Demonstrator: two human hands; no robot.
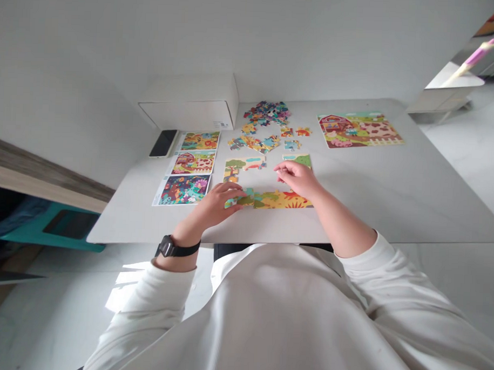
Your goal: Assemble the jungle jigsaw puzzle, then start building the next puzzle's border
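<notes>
A partly joined jigsaw puzzle (pixel 273 201) lies on the table in front of me, its edge sections set around a bare middle. My left hand (pixel 214 205) rests at its lower left corner, fingers stretched and slightly apart, touching the pieces there. Over the right part of the puzzle hovers my right hand (pixel 299 179), its fingertips pinched together; whatever they hold is too small to make out. The upper left section (pixel 233 164) shows a tree. Part of the right section (pixel 302 158) is covered by my right hand. Loose puzzle pieces (pixel 264 144) lie just beyond.
A heap of darker puzzle pieces (pixel 268 111) sits near the wall. The finished farm puzzle (pixel 360 130) is at the right. On the left are picture sheets (pixel 194 162), a phone (pixel 163 143) and a white box (pixel 193 105). The table's front edge is close to my body.
</notes>
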